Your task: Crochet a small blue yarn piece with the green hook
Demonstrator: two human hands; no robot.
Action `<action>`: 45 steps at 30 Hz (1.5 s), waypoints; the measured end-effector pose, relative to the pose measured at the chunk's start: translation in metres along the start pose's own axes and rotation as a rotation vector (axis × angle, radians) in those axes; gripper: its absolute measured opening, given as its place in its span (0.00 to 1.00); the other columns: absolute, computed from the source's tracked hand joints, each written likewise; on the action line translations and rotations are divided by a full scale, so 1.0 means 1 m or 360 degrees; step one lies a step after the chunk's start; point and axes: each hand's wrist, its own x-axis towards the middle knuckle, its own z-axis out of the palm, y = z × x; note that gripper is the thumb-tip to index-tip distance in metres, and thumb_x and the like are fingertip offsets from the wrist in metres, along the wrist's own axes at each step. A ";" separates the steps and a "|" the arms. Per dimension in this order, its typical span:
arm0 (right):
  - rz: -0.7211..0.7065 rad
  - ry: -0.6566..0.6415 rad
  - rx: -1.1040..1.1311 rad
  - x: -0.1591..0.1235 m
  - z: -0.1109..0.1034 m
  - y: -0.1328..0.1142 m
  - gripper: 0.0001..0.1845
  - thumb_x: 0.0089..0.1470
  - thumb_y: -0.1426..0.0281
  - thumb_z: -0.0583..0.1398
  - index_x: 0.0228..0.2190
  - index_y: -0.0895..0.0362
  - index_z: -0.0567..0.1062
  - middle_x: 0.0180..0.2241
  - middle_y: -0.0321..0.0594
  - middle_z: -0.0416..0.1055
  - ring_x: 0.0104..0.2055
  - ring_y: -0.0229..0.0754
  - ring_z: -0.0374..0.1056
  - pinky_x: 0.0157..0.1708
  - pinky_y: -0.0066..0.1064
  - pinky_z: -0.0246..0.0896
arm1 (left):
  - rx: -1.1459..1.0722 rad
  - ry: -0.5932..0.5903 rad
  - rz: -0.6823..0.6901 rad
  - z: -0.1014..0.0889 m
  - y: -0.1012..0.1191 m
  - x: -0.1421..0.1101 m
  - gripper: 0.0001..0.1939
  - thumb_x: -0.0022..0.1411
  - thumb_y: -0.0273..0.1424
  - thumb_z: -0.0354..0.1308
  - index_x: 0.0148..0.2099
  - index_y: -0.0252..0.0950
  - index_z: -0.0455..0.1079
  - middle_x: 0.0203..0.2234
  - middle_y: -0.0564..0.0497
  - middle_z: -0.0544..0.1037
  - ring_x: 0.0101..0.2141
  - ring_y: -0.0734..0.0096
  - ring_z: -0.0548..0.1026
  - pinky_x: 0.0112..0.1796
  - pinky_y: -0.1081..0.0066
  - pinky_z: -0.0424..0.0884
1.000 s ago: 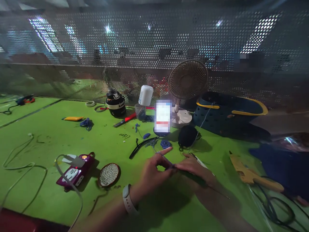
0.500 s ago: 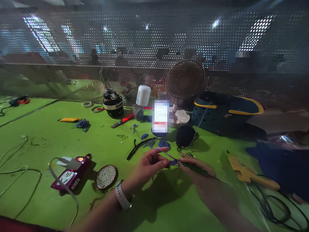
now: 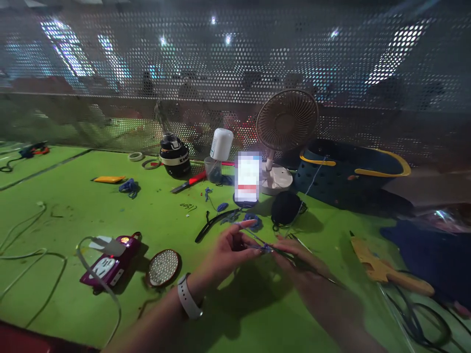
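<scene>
My left hand [image 3: 232, 247], with a white watch band on its wrist, pinches a small piece of purple-blue crochet work [image 3: 266, 248]; its index finger is stretched out with yarn over it. My right hand [image 3: 300, 262] grips a crochet hook [image 3: 290, 257] with a dark green handle, its tip at the crochet piece. The two hands nearly meet above the green table. Just beyond them lie a round blue crocheted piece [image 3: 253, 221] and a dark ball of yarn [image 3: 286, 208]. Fingers partly hide the stitches.
A lit phone [image 3: 247, 177] stands before a fan [image 3: 287, 120]. A blue basket [image 3: 349, 171] sits at the back right, a glue gun [image 3: 386, 267] at right. At left are a purple power strip [image 3: 112, 264], a round studded disc [image 3: 164, 268] and a red cutter [image 3: 189, 182].
My hands have drawn closer together, and the hook's tip now sits at the crochet piece, less of its handle showing. The whole view has shifted slightly.
</scene>
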 end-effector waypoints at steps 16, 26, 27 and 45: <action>0.0259 -0.0099 0.0367 -0.005 -0.005 0.018 0.10 0.49 0.69 0.65 0.35 0.44 0.83 0.41 0.38 0.81 0.46 0.50 0.76 0.44 0.41 0.74 | 0.0383 -0.0045 0.0182 -0.001 -0.002 -0.001 0.21 0.52 0.26 0.69 0.48 0.34 0.72 0.32 0.51 0.77 0.33 0.72 0.75 0.39 0.68 0.73; 0.0406 0.0063 -0.0021 -0.004 -0.005 0.014 0.09 0.47 0.62 0.69 0.34 0.47 0.83 0.38 0.38 0.81 0.35 0.47 0.78 0.29 0.31 0.75 | 0.0504 -0.0060 0.0217 -0.002 -0.001 -0.002 0.28 0.52 0.26 0.68 0.56 0.33 0.68 0.31 0.51 0.77 0.33 0.70 0.76 0.38 0.65 0.74; 0.0348 0.0022 -0.0211 -0.004 -0.007 0.011 0.13 0.48 0.61 0.69 0.38 0.45 0.82 0.40 0.37 0.81 0.34 0.47 0.78 0.27 0.31 0.74 | 0.0534 -0.0062 0.0233 -0.001 -0.002 -0.002 0.28 0.52 0.26 0.68 0.56 0.32 0.68 0.31 0.51 0.77 0.33 0.70 0.76 0.39 0.65 0.74; -0.0393 -0.0286 -0.0331 0.002 -0.001 -0.014 0.10 0.61 0.69 0.59 0.43 0.49 0.78 0.45 0.39 0.80 0.48 0.45 0.76 0.57 0.41 0.68 | 0.0892 -0.0101 0.0438 -0.003 -0.008 -0.002 0.16 0.53 0.24 0.66 0.46 0.37 0.78 0.37 0.43 0.82 0.45 0.56 0.78 0.51 0.54 0.70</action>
